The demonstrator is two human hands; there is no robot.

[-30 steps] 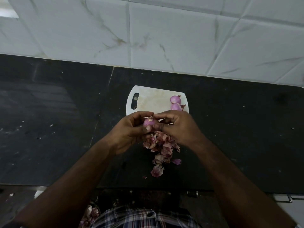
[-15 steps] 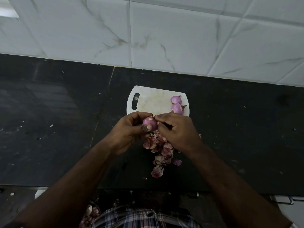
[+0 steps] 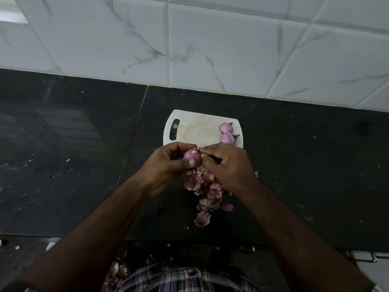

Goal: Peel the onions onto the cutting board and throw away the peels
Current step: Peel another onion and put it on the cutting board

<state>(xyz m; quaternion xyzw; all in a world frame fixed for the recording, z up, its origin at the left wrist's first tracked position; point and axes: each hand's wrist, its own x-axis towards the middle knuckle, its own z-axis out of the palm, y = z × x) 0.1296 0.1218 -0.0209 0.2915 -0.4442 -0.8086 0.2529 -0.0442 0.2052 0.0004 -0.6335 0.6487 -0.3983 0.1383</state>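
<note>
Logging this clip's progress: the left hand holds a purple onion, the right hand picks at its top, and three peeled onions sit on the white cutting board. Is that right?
Not quite. The head view shows two peeled purple onions on the white plastic cutting board, not three. The rest holds: the left hand holds a purple onion and the right hand picks at its top.

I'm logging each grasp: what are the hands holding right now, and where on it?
The left hand grips a small purple onion around its body, thumb on its near side; the right hand pinches at its top.
</note>
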